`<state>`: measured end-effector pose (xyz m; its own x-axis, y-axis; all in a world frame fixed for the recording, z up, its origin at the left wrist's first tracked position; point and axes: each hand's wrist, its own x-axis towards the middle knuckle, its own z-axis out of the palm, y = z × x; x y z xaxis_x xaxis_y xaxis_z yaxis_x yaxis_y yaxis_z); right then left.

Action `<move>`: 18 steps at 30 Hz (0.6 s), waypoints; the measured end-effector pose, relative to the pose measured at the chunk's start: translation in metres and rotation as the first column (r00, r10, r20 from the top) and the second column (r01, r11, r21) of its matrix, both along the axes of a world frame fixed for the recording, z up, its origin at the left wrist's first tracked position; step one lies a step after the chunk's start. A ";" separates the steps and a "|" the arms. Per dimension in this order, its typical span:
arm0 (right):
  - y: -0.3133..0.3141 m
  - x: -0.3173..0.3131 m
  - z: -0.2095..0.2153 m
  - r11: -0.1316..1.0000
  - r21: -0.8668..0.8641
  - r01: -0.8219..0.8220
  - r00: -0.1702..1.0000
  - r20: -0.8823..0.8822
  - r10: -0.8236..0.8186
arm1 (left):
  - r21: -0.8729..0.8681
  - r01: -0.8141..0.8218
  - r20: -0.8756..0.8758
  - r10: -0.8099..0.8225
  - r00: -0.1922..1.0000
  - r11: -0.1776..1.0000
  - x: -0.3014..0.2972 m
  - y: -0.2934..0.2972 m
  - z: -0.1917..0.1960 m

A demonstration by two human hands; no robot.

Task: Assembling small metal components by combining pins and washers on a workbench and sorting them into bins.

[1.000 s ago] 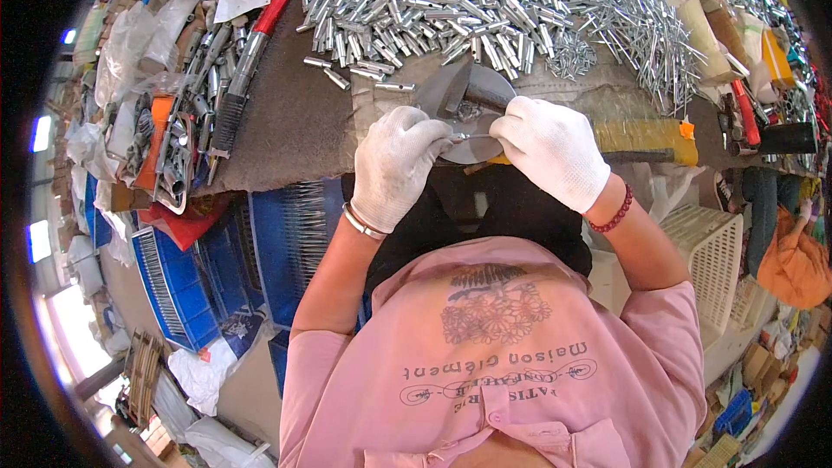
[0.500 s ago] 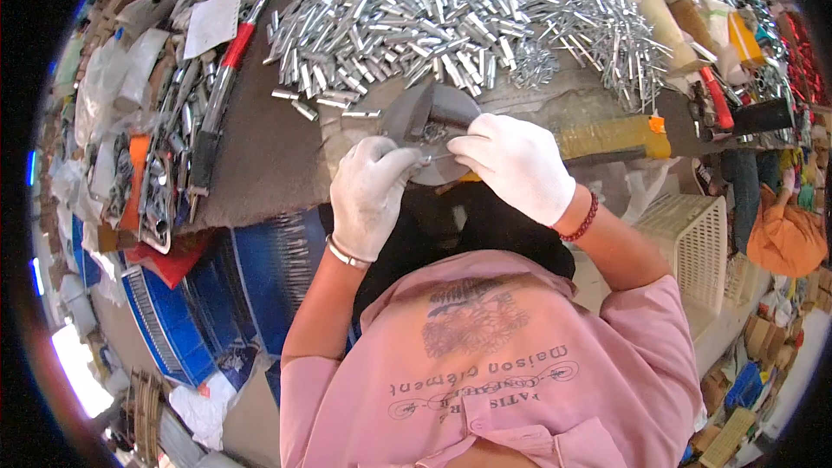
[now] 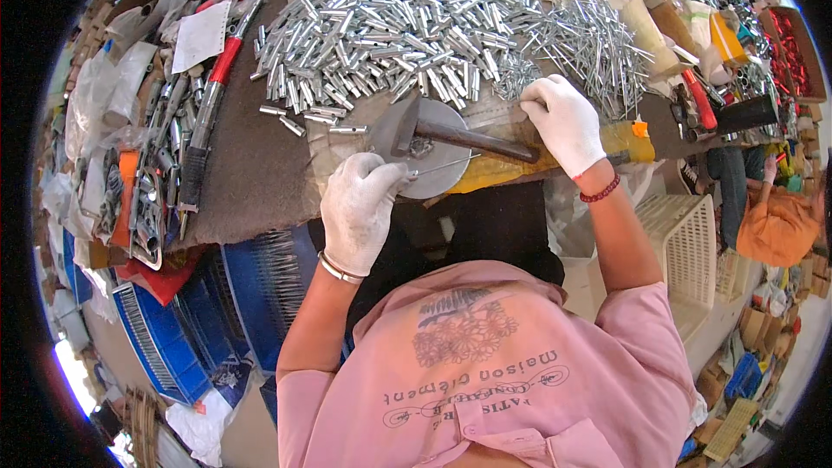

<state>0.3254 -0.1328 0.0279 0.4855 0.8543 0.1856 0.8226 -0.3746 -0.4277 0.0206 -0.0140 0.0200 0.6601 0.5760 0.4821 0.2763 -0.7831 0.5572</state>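
In my gloved left hand [image 3: 358, 208], thumb and fingers are pinched on a thin metal rod [image 3: 449, 165], which points right over the grey round disc [image 3: 444, 178]. A short bright part shows at the fingertips, too small to make out. A hammer [image 3: 485, 139] lies across the disc, its dark head to the left and its handle toward the right. My gloved right hand [image 3: 565, 128] is beside a heap of small metal pieces [image 3: 517, 74], fingers curled together; whatever they hold, if anything, is hidden. Behind the disc spreads a big pile of silvery metal sleeves [image 3: 381, 35].
Thin rods [image 3: 598, 48] are heaped at the right of the sleeves. A red-handled tool [image 3: 227, 61] lies with other tools at the left. Blue crates [image 3: 160, 342] and a cream basket [image 3: 685, 243] stand below table height. Another person in orange [image 3: 778, 230] is at far right.
My right hand has left my left hand and moved right, to the small pieces. The hammer's handle and disc now show more fully. My left hand keeps its pinch on the rod.
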 end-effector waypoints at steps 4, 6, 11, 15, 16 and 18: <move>-0.003 -0.001 0.003 0.999 -0.032 -0.027 0.997 0.067 0.029 | 0.026 0.004 0.022 -0.004 1.000 1.000 0.000 0.001 0.000; -0.005 -0.003 0.007 0.998 -0.057 -0.033 0.990 0.134 0.040 | 0.017 0.013 0.009 -0.013 1.000 1.000 -0.001 0.001 0.000; -0.003 -0.007 0.012 0.982 -0.129 -0.141 0.922 0.345 0.177 | 0.019 0.021 0.023 -0.021 1.000 1.000 -0.003 0.002 -0.005; 0.004 -0.010 0.007 0.977 -0.136 -0.165 0.905 0.373 0.205 | 0.016 0.039 0.019 -0.039 0.999 0.999 -0.004 0.004 -0.009; 0.004 -0.005 0.005 0.984 -0.117 -0.136 0.901 0.399 0.172 | 0.013 0.032 0.013 -0.032 0.999 0.999 -0.002 0.004 -0.008; 0.011 -0.012 0.008 0.991 -0.082 -0.102 0.904 0.409 0.127 | -0.003 0.059 0.002 -0.059 0.998 0.998 -0.003 0.005 -0.008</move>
<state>0.3138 -0.1217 0.0355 0.2746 0.9145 0.2971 0.9594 -0.2813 -0.0210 0.0179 -0.0086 0.0121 0.6918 0.5379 0.4818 0.2286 -0.7960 0.5605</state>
